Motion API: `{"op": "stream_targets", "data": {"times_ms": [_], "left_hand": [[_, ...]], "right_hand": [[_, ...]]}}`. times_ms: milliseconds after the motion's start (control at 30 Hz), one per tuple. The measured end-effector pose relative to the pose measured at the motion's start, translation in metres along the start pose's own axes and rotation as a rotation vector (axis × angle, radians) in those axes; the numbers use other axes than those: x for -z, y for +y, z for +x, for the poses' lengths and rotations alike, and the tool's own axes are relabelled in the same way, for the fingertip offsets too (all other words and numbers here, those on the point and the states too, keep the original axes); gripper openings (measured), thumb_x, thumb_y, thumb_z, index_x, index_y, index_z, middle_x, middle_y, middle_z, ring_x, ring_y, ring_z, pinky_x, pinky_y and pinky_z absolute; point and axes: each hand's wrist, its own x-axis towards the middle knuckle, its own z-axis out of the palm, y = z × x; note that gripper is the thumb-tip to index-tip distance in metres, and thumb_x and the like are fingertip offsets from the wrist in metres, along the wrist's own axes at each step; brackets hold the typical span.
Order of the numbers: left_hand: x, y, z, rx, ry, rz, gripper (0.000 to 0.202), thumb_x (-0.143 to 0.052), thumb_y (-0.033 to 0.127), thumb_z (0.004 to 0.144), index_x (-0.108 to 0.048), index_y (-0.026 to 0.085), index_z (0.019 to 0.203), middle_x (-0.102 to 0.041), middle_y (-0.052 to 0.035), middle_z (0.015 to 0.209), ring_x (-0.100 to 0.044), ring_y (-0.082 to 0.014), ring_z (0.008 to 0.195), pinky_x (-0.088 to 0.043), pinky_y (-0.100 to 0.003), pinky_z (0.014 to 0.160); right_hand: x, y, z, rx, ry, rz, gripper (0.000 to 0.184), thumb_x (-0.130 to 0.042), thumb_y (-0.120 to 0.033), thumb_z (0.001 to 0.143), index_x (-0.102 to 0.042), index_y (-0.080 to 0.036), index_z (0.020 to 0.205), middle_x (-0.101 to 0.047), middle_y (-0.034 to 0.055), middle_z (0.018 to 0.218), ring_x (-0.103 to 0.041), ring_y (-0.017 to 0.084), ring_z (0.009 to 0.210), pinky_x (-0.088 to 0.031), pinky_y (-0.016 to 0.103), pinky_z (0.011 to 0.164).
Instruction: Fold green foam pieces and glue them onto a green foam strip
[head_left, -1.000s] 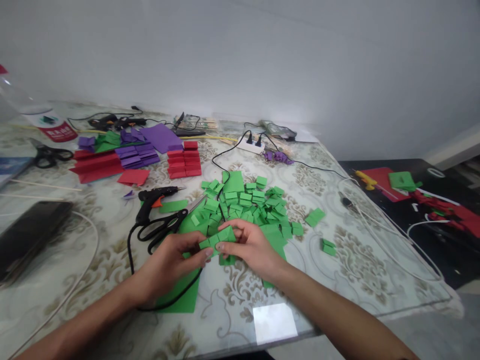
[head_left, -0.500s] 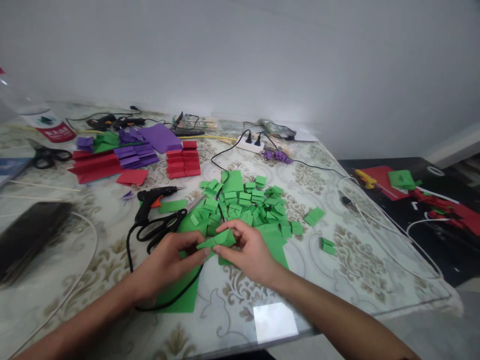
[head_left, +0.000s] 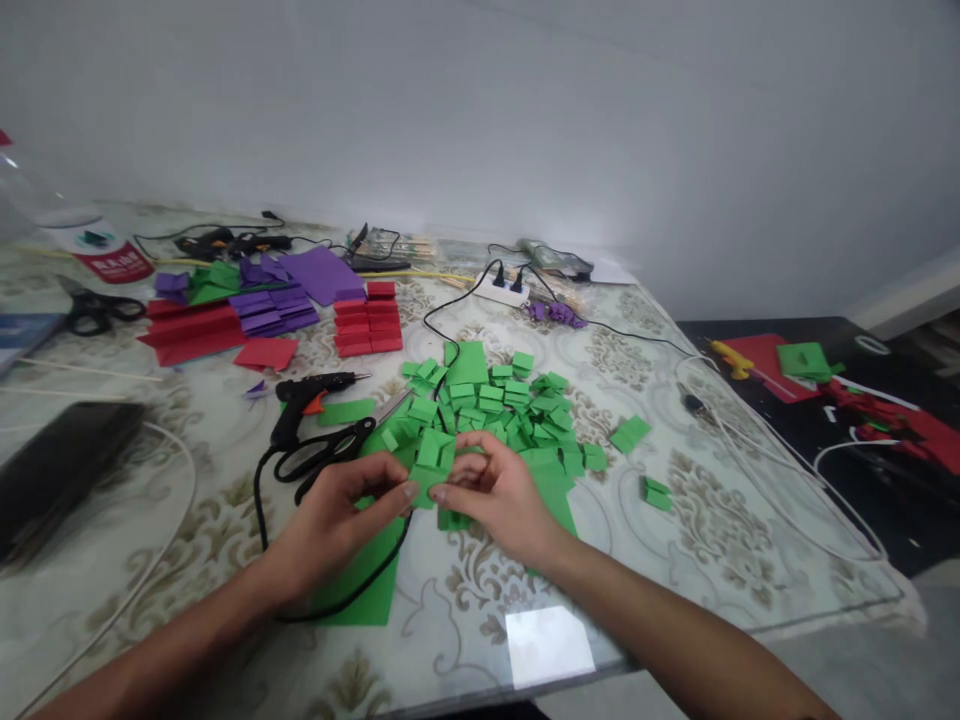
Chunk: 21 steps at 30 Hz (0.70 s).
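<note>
Between my two hands is a small folded piece of green paper [head_left: 433,468], raised over the table. My left hand [head_left: 345,515] pinches its left edge, thumb in front. My right hand [head_left: 499,500] grips its right edge with thumb and fingers closed. Just beyond my hands lies a heap of small folded green paper pieces [head_left: 517,405], on and around larger green sheets [head_left: 367,585]. Black-handled scissors [head_left: 330,450] rest beside my left hand, blades toward the heap. A black glue gun [head_left: 304,400] with an orange trigger lies behind them.
Red folded paper [head_left: 367,325], purple folded strips [head_left: 274,308] and a purple sheet [head_left: 319,275] lie farther back. A white power strip [head_left: 501,289] feeds black cords. A phone [head_left: 64,475] and a bottle [head_left: 105,245] stand left. A black side surface [head_left: 772,345] is right.
The green paper piece has been turned in my fingers from a flat, edge-on angle to a more upright one, showing its folded face. Both hands keep nearly the same place.
</note>
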Motion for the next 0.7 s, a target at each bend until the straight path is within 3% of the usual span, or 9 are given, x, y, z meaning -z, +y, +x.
{"op": "stream_targets", "data": {"times_ms": [133,300,533,700], "left_hand": [[0.0004,-0.0034,0.0017,0.012,-0.022,-0.024,0.032,-0.063,0.044,0.093,-0.065,0.017,0.076,-0.062,0.0009,0.069,-0.055,-0.0139,0.067,-0.044,-0.024,0.063],[-0.0004,-0.0008,0.0009,0.010,-0.015,-0.118,0.028,-0.065,0.041,0.094,-0.069,0.018,0.077,-0.066,0.0005,0.070,-0.058,-0.0138,0.067,-0.046,-0.023,0.064],[0.0001,0.0039,0.0020,0.081,-0.056,-0.353,0.026,-0.071,0.039,0.090,-0.073,0.018,0.073,-0.070,-0.0018,0.069,-0.060,-0.0138,0.064,-0.049,-0.023,0.062],[0.0011,-0.0002,0.0028,0.149,-0.076,-0.418,0.024,-0.073,0.038,0.088,-0.076,0.018,0.075,-0.073,-0.0027,0.071,-0.060,-0.0134,0.063,-0.049,-0.023,0.062]], "right_hand": [[0.0018,-0.0035,-0.0001,0.059,0.025,-0.035,0.049,-0.091,-0.031,0.067,-0.060,-0.024,0.104,-0.066,-0.0044,0.079,-0.064,0.012,0.068,-0.053,0.027,0.068],[0.0032,-0.0035,0.0009,0.002,-0.021,0.015,0.049,-0.092,-0.037,0.066,-0.063,-0.022,0.102,-0.069,-0.0034,0.079,-0.067,0.012,0.066,-0.057,0.030,0.071],[0.0014,-0.0040,-0.0009,0.045,0.038,0.062,0.057,-0.096,-0.023,0.059,-0.061,-0.023,0.104,-0.073,-0.0046,0.078,-0.068,0.012,0.064,-0.057,0.025,0.067],[0.0012,-0.0038,-0.0018,0.097,0.057,0.026,0.048,-0.095,-0.028,0.063,-0.062,-0.024,0.099,-0.075,-0.0027,0.081,-0.071,0.014,0.070,-0.059,0.028,0.070]]}}
